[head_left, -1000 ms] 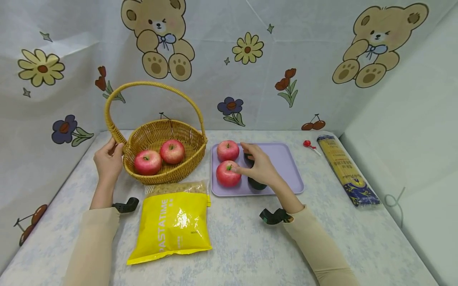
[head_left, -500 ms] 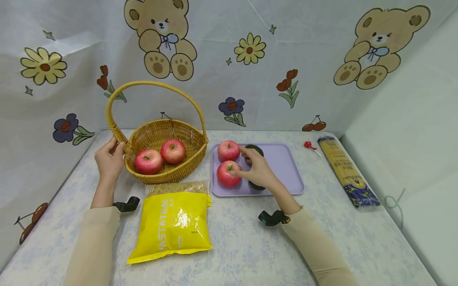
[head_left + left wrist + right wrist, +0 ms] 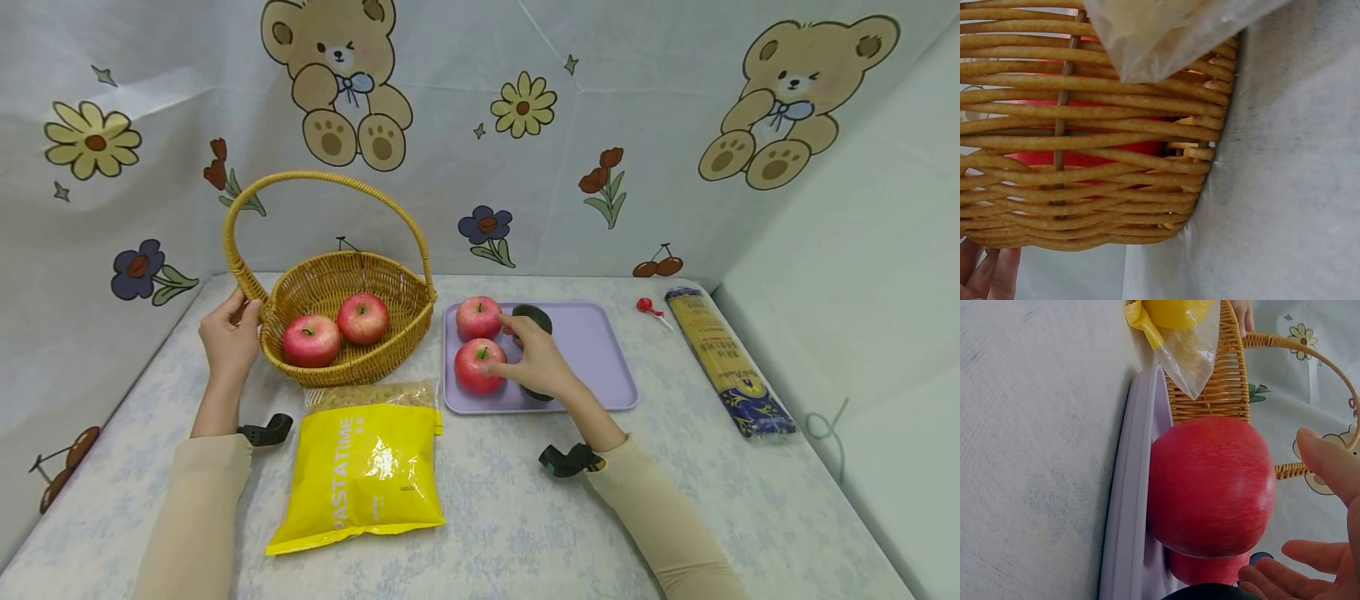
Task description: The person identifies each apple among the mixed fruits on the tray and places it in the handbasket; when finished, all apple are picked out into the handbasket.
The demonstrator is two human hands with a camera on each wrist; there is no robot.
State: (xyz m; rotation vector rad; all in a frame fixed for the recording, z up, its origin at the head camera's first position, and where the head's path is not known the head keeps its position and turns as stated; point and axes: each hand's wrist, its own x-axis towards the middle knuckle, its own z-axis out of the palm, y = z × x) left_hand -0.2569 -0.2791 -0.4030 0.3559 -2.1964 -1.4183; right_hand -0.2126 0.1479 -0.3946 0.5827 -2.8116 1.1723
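Note:
At the left side of the wicker basket [image 3: 386,358], my left hand [image 3: 231,337] pinches the base of its arched handle [image 3: 322,176]. Inside the basket lie two red apples [image 3: 311,341]. My right hand [image 3: 543,362] is over the lilac tray [image 3: 596,358], thumb and fingers spread beside two more apples. Its thumb overlaps the front apple [image 3: 474,368], while the fingertips reach the right edge of the back apple [image 3: 477,317]. In the right wrist view, a gap shows between this hand and the nearer apple [image 3: 1210,487]. Two dark green, avocado-like fruits [image 3: 534,317] are partly hidden by the right hand.
A yellow pasta bag [image 3: 367,475] lies in front of the basket, its clear top against the basket wall. On the right are a red lollipop [image 3: 645,305] and a long pack of noodles [image 3: 727,358]. A printed cloth [image 3: 435,125] hangs behind the table.
My right hand has shifted slightly left and toward me, uncovering the back dark green fruit. My left hand keeps its hold on the basket, and the apples stay where they were.

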